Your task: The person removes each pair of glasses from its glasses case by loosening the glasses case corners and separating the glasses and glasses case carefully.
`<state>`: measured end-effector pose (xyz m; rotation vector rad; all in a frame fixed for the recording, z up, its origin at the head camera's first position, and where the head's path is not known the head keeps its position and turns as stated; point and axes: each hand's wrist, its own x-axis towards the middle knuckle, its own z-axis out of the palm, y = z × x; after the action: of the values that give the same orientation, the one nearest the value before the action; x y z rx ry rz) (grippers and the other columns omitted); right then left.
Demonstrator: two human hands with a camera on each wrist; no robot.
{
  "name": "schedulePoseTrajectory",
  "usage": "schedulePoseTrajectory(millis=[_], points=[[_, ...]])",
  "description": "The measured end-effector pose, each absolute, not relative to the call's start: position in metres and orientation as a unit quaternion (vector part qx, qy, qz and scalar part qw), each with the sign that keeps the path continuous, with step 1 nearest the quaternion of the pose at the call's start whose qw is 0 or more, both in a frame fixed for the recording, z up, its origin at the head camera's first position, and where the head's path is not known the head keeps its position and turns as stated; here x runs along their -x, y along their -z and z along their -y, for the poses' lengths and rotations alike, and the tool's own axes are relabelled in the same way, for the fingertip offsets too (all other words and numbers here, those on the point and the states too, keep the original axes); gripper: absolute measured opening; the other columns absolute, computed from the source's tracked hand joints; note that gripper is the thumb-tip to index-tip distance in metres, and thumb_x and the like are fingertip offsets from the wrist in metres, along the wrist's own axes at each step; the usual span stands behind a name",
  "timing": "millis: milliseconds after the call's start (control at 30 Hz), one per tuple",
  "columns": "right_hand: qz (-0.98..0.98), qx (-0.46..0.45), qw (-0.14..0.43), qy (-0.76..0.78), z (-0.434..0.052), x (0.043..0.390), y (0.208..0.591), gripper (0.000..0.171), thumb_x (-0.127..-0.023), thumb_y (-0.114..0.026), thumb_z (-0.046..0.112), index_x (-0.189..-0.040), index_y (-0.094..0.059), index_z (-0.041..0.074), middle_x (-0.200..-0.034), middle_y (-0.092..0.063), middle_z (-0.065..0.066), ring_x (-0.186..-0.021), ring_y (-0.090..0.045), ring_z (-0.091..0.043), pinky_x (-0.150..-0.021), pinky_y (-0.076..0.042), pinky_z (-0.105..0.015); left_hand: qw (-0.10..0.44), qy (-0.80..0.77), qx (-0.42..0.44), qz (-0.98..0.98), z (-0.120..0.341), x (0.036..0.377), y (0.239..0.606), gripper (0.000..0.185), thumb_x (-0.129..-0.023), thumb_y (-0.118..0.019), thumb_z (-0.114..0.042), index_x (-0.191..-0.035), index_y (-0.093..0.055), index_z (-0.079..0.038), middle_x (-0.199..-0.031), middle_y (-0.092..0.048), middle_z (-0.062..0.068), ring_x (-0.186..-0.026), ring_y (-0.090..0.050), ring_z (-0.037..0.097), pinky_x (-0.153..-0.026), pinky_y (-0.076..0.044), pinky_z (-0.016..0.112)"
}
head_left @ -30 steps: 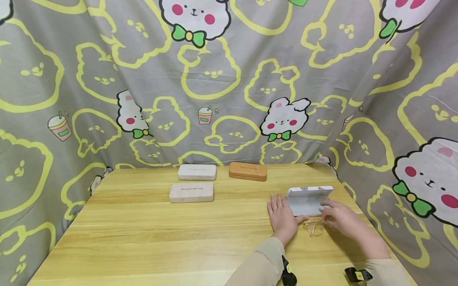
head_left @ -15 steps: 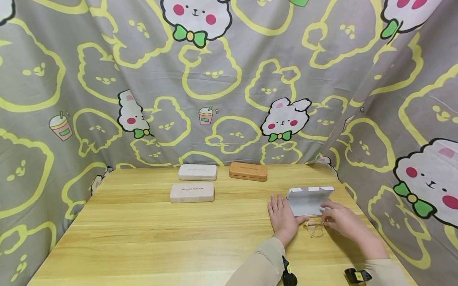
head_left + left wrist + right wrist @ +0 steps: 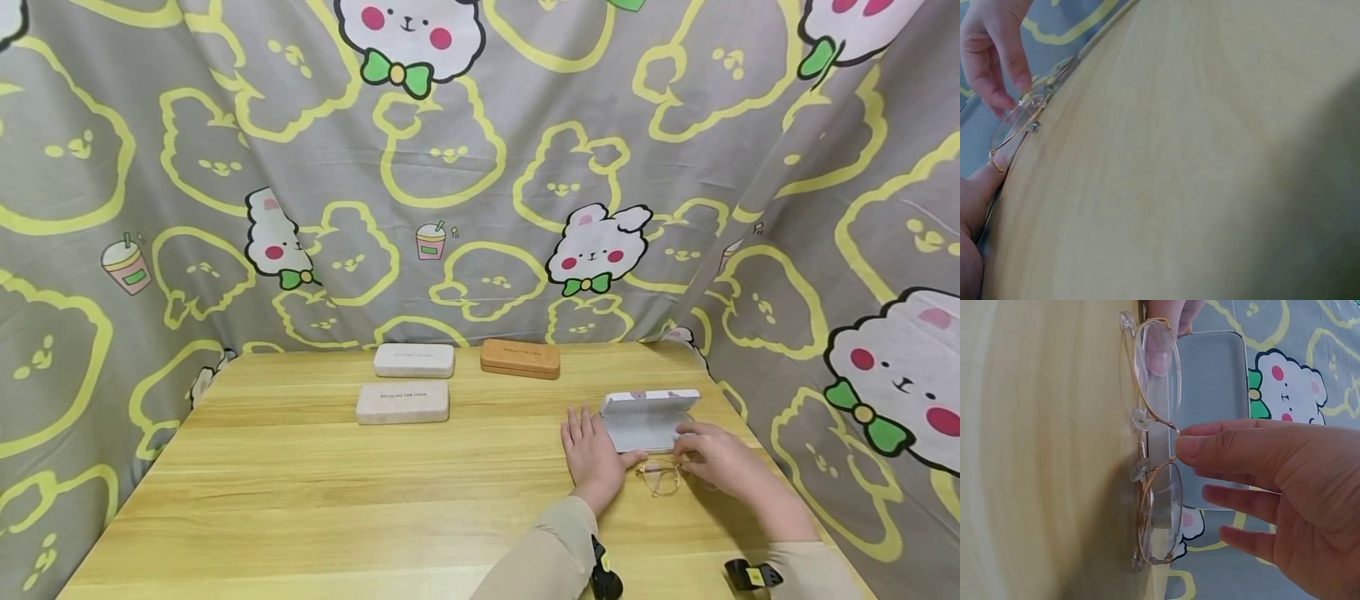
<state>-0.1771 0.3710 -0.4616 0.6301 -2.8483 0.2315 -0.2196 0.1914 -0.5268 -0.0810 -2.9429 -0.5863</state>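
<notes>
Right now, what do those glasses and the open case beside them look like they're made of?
The glasses: thin gold-toned wire frame, likely metal, with clear lenses and clear nose pads. The open case: smooth matte pale grey shell, perhaps plastic or faux leather; the pictures leave that open.

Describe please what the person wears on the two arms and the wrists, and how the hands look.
Both arms are covered by long beige sleeves. The left sleeve ends at the wrist, as does the right sleeve. A small black device sits at each wrist, the right one with a yellow mark. The left hand and right hand are bare, without gloves; no rings are visible on the fingers.
</notes>
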Motion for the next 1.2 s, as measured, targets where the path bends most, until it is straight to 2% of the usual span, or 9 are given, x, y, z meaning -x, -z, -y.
schedulePoseTrajectory(millis=[100, 333, 500, 767, 1033, 1200], points=[[0.967, -0.217, 0.107, -0.081, -0.372, 0.178, 0.460, 0.022, -0.069, -0.081, 0.003, -0.079, -0.070, 0.019, -0.106, -0.069, -0.015, -0.099, -0.066, -0.037, -0.085, -0.054, -0.051, 0.073, 0.187, 0.026, 0.979, -0.191, 0.220, 0.526, 0.103, -0.060, -0.059, -0.085, -0.140, -0.047, -0.020, -0.154, -0.041, -0.001, -0.149, -0.026, 0.022, -0.121, -0.025, 0.040], [0.968, -0.210, 0.114, -0.072, -0.373, 0.181, 0.456, 0.021, -0.071, -0.080, 0.005, -0.082, -0.068, 0.018, -0.091, -0.066, 0.001, -0.085, -0.066, -0.023, -0.073, -0.055, -0.040, 0.072, 0.182, 0.024, 0.980, -0.191, 0.220, 0.524, 0.104, -0.060, -0.058, -0.085, -0.141, -0.047, -0.020, -0.155, -0.040, -0.002, -0.149, -0.026, 0.021, -0.121, -0.025, 0.040], [0.974, -0.183, 0.103, -0.082, -0.373, 0.182, 0.448, 0.017, -0.076, -0.079, 0.012, -0.087, -0.068, 0.016, -0.095, -0.069, -0.005, -0.088, -0.067, -0.028, -0.075, -0.055, -0.046, 0.071, 0.182, 0.023, 0.980, -0.190, 0.221, 0.524, 0.104, -0.060, -0.059, -0.085, -0.141, -0.047, -0.020, -0.154, -0.041, -0.002, -0.149, -0.027, 0.021, -0.121, -0.025, 0.040], [0.976, -0.161, 0.098, -0.109, -0.374, 0.187, 0.437, 0.015, -0.084, -0.073, 0.013, -0.098, -0.071, 0.009, -0.099, -0.072, -0.012, -0.096, -0.067, -0.037, -0.081, -0.054, -0.052, 0.067, 0.193, 0.029, 0.978, -0.190, 0.220, 0.525, 0.105, -0.062, -0.057, -0.085, -0.143, -0.045, -0.019, -0.155, -0.040, -0.001, -0.150, -0.026, 0.022, -0.122, -0.024, 0.040], [0.965, -0.168, 0.154, -0.132, -0.373, 0.195, 0.429, 0.015, -0.083, -0.075, 0.013, -0.096, -0.072, 0.007, -0.096, -0.074, -0.012, -0.089, -0.069, -0.036, -0.076, -0.055, -0.051, 0.068, 0.193, 0.030, 0.978, -0.190, 0.218, 0.526, 0.104, -0.062, -0.056, -0.085, -0.142, -0.046, -0.019, -0.155, -0.040, 0.000, -0.150, -0.026, 0.021, -0.122, -0.024, 0.039], [0.960, -0.169, 0.174, -0.140, -0.370, 0.203, 0.424, 0.016, -0.084, -0.075, 0.017, -0.097, -0.073, 0.007, -0.099, -0.074, -0.014, -0.093, -0.068, -0.036, -0.081, -0.054, -0.053, 0.068, 0.193, 0.028, 0.978, -0.191, 0.218, 0.525, 0.105, -0.062, -0.057, -0.085, -0.142, -0.046, -0.018, -0.155, -0.040, 0.000, -0.150, -0.026, 0.022, -0.122, -0.023, 0.040]])
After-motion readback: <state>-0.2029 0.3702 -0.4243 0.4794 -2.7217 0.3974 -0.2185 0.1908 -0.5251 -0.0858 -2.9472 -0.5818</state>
